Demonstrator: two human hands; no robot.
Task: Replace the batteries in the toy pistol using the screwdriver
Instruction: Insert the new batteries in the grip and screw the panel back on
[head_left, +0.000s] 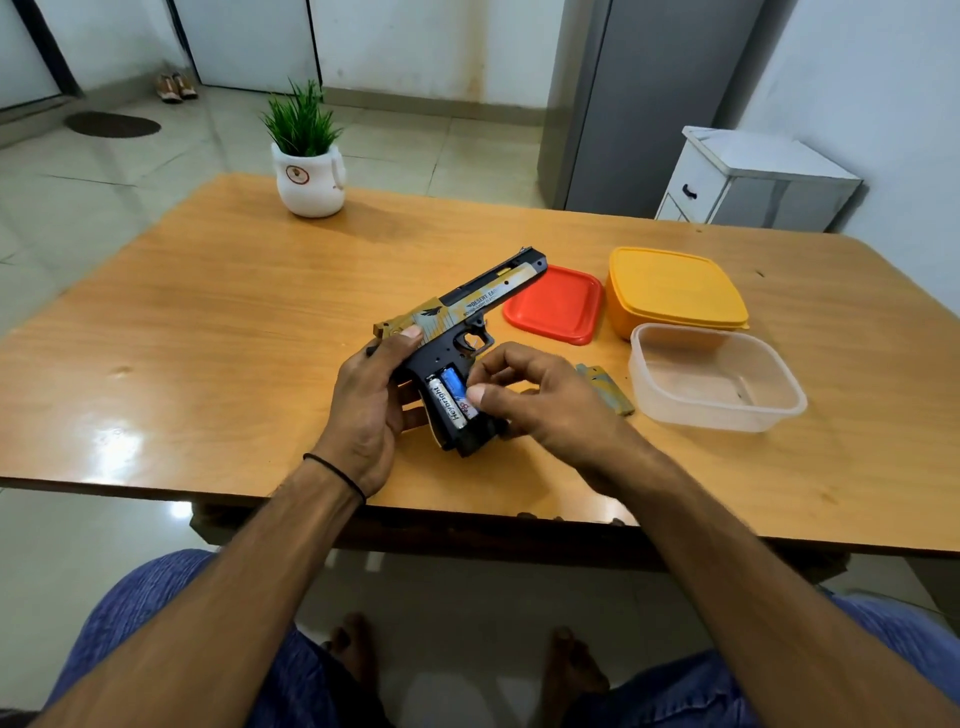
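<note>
Right now the toy pistol (467, 306) is lifted just above the table (208, 312), muzzle pointing away from me and its open grip turned up to my face; my left hand (363, 405) is wrapped round the back of the grip and the rear of the slide, holding it steady; my right hand (540, 400) comes in from the pistol's right, thumb and fingertips pinching the third battery (470, 408) at the right edge of the bay. A silver battery (445, 402) and a blue battery (453, 384) lie side by side in the bay, to the left of the one I am seating.

To do this well I should check the polarity marks, which I cannot read from here; set the flat end against the spring first, then press the other end down with the thumb until it sits level with its two neighbours; the left hand must hold the pistol steady so nothing rolls out.

What I take for the grip cover (608, 389) lies on the table just right of the pistol's grip; further right are a red lid (556, 304), a yellow box (672, 291) and a clear tub (641, 374); I cannot see the screwdriver anywhere, so I will have to find it before closing up.
</note>
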